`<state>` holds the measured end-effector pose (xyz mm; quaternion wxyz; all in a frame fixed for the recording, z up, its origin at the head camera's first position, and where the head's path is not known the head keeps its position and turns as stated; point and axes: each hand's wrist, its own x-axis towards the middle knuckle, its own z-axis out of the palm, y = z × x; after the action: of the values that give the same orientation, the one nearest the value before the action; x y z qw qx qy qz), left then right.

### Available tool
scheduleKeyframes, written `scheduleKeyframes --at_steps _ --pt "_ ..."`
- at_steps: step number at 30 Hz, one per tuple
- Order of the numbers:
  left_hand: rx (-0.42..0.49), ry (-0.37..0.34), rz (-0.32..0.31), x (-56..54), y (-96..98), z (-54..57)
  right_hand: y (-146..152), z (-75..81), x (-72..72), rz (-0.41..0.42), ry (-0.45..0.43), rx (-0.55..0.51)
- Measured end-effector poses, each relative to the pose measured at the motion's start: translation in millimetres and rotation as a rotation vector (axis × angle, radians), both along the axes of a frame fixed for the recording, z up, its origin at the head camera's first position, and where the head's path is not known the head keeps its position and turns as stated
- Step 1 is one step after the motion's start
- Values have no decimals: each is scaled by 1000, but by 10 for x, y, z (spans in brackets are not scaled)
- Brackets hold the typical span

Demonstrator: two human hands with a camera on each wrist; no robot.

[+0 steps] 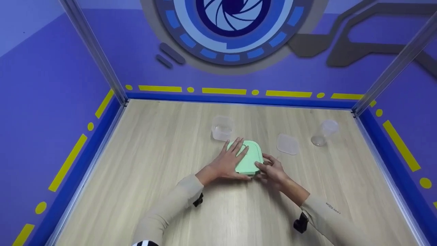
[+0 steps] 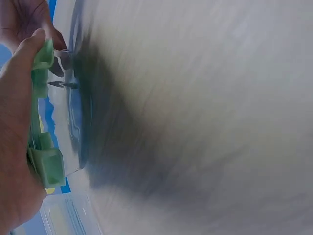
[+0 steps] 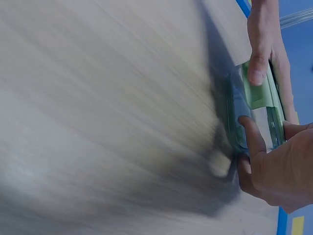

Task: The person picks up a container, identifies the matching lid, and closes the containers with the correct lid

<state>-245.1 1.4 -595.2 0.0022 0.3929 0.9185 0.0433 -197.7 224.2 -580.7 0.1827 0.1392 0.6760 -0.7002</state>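
Note:
A food container with a light-green lid (image 1: 251,160) sits on the table; its clear body (image 3: 237,105) shows below the lid in the right wrist view. My left hand (image 1: 228,162) lies across the lid's left part with straight, spread fingers. Its thumb presses on a green side flap (image 3: 261,93) at the near edge. My right hand (image 1: 275,172) grips the near right corner, thumb on top of the lid and fingers at the side and lower edge. Another flap (image 2: 51,166) stands out from the lid in the left wrist view.
Behind the green-lidded container stands a clear square tub (image 1: 222,128). A translucent flat lid (image 1: 287,144) lies to the right. Farther right is a clear cup-like container (image 1: 324,133). Blue panels (image 1: 239,102) enclose the wooden table (image 1: 164,143) at the back and sides.

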Motion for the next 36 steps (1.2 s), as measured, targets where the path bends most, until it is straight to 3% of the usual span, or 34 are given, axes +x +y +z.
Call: scheduleKeyframes --at_steps 9,15,19,26,32,36 --pt "28 31 15 129 -212 -3 7 -9 -83 40 24 23" --pt "-2 175 99 193 -372 -60 72 33 -166 28 22 44" --pt "17 244 198 264 -597 -114 143 30 -230 -14 17 61" --pt "49 147 383 454 -1027 -146 247 30 -364 -73 20 92" --pt "133 14 472 444 -1263 -174 273 65 -606 -105 9 138" --pt "167 -21 504 428 -1366 -191 241 79 -811 -119 9 137"
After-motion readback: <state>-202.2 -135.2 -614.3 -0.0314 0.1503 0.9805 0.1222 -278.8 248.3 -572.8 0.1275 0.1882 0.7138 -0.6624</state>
